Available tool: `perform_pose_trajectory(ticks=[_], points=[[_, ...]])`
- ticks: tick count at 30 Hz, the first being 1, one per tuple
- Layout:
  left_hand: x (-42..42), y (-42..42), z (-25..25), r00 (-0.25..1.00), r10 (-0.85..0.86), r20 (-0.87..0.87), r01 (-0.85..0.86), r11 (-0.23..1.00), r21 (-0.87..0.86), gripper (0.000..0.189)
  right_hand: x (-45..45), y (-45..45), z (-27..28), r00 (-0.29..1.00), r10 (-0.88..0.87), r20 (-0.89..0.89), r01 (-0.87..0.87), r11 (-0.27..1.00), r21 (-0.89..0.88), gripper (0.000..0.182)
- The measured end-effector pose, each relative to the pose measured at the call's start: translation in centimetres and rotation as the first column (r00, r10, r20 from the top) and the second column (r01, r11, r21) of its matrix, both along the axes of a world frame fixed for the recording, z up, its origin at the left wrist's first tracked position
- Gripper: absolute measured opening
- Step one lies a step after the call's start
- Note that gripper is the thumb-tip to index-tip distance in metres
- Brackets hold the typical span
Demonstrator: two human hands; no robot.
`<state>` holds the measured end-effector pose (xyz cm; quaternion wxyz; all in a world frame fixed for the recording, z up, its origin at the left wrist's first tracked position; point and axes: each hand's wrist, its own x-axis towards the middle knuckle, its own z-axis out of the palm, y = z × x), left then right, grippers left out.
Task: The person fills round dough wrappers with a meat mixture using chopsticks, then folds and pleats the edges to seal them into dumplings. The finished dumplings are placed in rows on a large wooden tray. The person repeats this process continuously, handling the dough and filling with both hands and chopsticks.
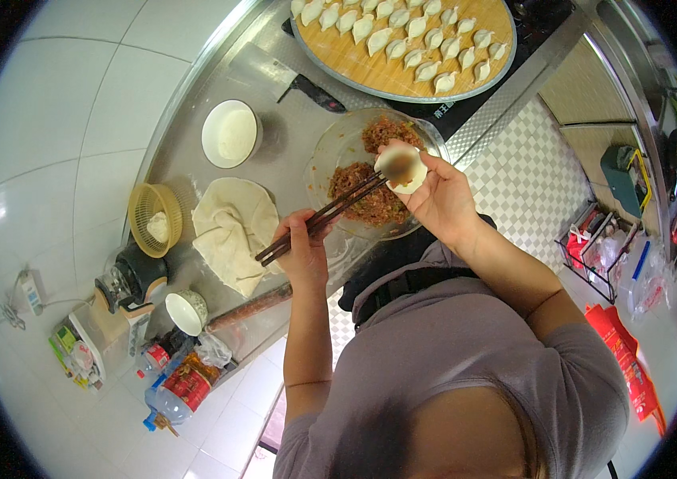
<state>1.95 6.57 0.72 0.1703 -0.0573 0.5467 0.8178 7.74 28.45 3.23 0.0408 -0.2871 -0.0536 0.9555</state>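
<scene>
My left hand (305,254) grips a pair of dark chopsticks (338,209), their tips at the filling on a round dough wrapper (408,179). The wrapper rests on the fingers of my right hand (443,200), palm up; part of the filling looks blurred. Beneath both hands stands a clear glass bowl (320,146) with minced filling (368,206) in two mounds. A folded sheet of pale dough (233,224) lies left of my left hand. Rows of shaped dumplings (398,49) sit on a round wooden board (338,57) at the top.
On the metal counter (183,143) are a white bowl (232,134) of flour, a cleaver (320,93), a yellow basket (156,220) holding a small dough piece, a patterned bowl (187,312) and a rolling pin (248,308). Bottles (180,389) stand at lower left.
</scene>
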Motion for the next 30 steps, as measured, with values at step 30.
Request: perform_pose_trajectory(ticks=[30], points=[[-4.6, -1.9, 3.8, 0.949, -0.314, -0.006, 0.312, 0.944, -0.104, 0.013, 1.8, 0.4, 1.6, 0.95, 0.311, 0.003, -0.308, 0.939, 0.153, 0.043]])
